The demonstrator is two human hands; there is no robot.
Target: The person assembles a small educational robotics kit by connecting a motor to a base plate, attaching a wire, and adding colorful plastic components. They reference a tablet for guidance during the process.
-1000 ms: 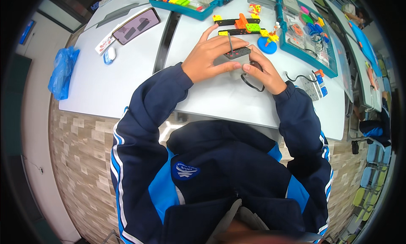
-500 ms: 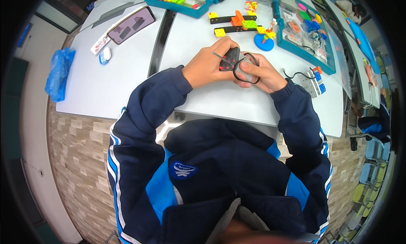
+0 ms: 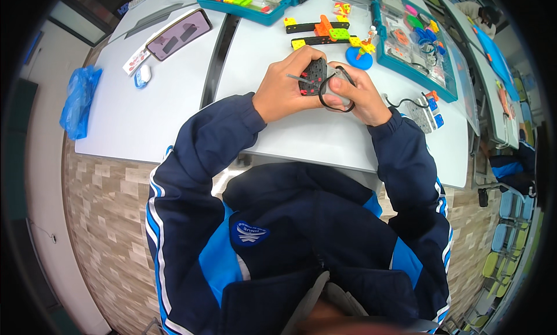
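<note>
Above the table's near edge, my left hand is closed around a black perforated building plate. Small red pegs dot the plate, and a thin grey rod sticks out from it toward the left. Closed on a grey block with a looped black cable, my right hand keeps it up against the plate's right side. The thumb and fingers cover much of the block, so I cannot tell whether the two parts are joined.
Beyond my hands lie a black, orange and yellow assembly and a blue disc with yellow parts. Teal parts cases stand behind. A phone leans at left; a grey-and-blue piece with cable lies right.
The black plate has turned a little, so more of its red pegs face me. Both hands keep their hold, and the view has shifted slightly.
</note>
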